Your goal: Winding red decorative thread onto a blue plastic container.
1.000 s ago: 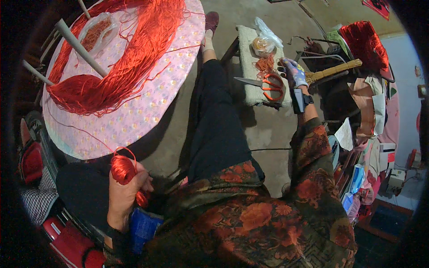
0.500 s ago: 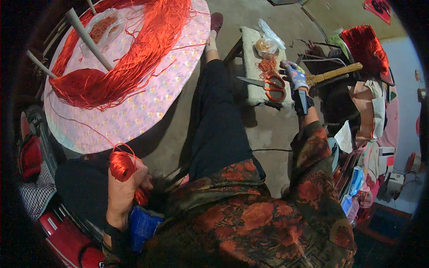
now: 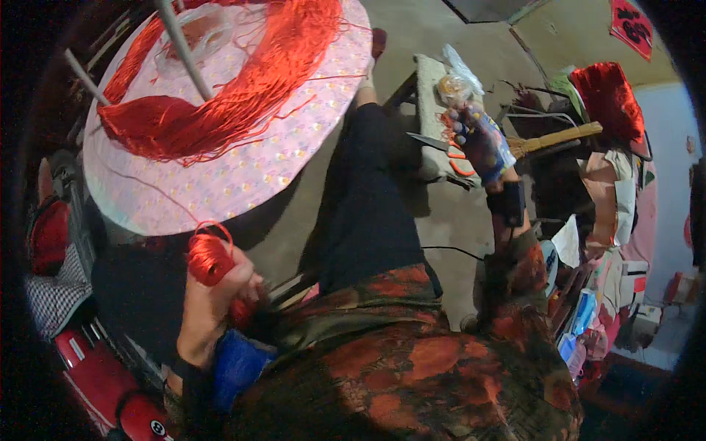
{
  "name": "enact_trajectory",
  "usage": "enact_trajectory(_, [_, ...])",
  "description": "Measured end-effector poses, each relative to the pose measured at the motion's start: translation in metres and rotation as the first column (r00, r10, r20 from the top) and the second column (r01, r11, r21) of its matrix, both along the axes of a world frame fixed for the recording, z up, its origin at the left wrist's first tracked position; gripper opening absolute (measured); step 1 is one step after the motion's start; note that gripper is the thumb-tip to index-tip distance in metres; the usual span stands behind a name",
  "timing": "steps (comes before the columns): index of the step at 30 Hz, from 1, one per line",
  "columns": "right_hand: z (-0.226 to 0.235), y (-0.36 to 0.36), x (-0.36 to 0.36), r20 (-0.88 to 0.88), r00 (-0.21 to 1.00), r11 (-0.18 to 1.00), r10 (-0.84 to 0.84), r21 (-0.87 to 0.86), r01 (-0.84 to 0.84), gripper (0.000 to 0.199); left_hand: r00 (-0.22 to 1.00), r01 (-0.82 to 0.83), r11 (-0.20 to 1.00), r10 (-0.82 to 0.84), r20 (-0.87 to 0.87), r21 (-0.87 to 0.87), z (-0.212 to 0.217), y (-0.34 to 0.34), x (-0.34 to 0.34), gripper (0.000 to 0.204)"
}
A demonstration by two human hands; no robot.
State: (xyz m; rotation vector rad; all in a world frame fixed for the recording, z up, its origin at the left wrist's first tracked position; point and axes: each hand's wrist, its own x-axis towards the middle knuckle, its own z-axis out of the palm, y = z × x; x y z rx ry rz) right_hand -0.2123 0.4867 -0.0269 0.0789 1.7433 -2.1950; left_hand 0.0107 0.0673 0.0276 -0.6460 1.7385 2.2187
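holding the red cord bundle [image 3: 211,264] is the function of the left grip [image 3: 209,307], which is clenched around the lower part and leaves the coiled end exposed. the bundle is at the person's left, just beside the near edge of the round tabletop [image 3: 140,213]. one strand [image 3: 163,189] runs from it across the pink patterned cloth [image 3: 287,158] toward the large red skein [image 3: 272,81], which lies around the grey rods [image 3: 180,51].

apply moderate pressure: enough to retain the coils, not enough to crush them. allow slight slack, since a taut strand could disturb the skein. position the raised loop [image 3: 213,222] where it cannot tangle.

the right grip [image 3: 482,140], in a patterned glove [image 3: 504,156], is at the padded stool [image 3: 429,99], near the orange-handled scissors [image 3: 441,146]; owing to blur, whether it grasps anything cannot be told. handle the scissors from the loop-handle side, as the blades point away from this grip.
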Motion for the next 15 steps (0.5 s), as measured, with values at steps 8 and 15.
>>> enact_trajectory(8, [0.046,-0.143,0.081,0.031,0.944,0.943,0.328,0.042,-0.329,0.024,0.995,0.078,0.984,-0.086,0.046,0.162,-0.004,-0.007,-0.008,0.011])
enact_trajectory(15, [0.044,-0.215,0.121,0.103,0.887,0.892,0.450,-0.003,-0.452,0.016,0.996,0.074,0.991,-0.067,-0.061,0.116,0.004,-0.012,-0.003,0.028])
